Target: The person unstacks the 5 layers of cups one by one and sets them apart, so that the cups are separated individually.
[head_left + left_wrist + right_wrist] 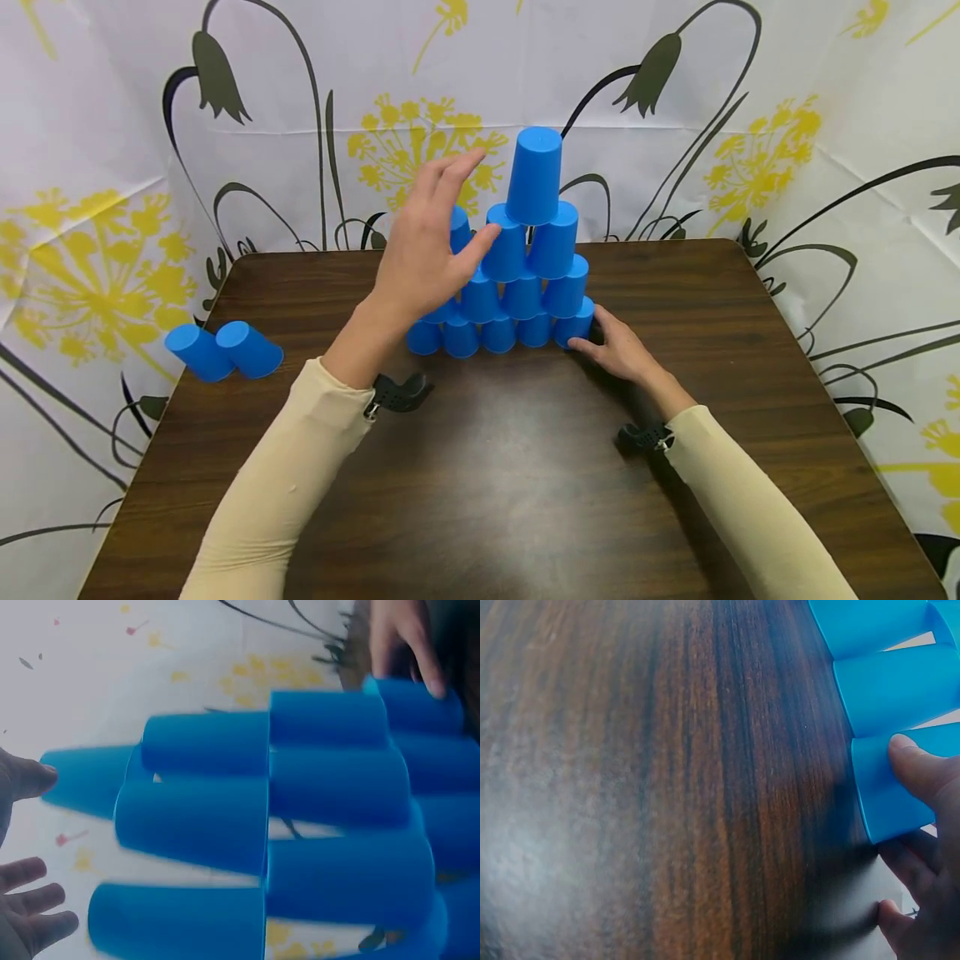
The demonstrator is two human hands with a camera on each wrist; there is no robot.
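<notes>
A pyramid of upside-down blue cups stands on the table, several in each of the two lowest rows and three in the row above. One top cup straddles the middle and right cups of that third row. Beside the upper left of the pyramid is my left hand, fingers extended, holding nothing; it hides part of the left side. Its thumb overlaps the top cup's edge in the left wrist view; contact cannot be told. My right hand holds the bottom right cup, thumb on its front and fingers round its outer side.
Two more blue cups stand upside down side by side near the left edge of the brown wooden table. A white curtain with flower prints hangs behind. Black straps are on both wrists.
</notes>
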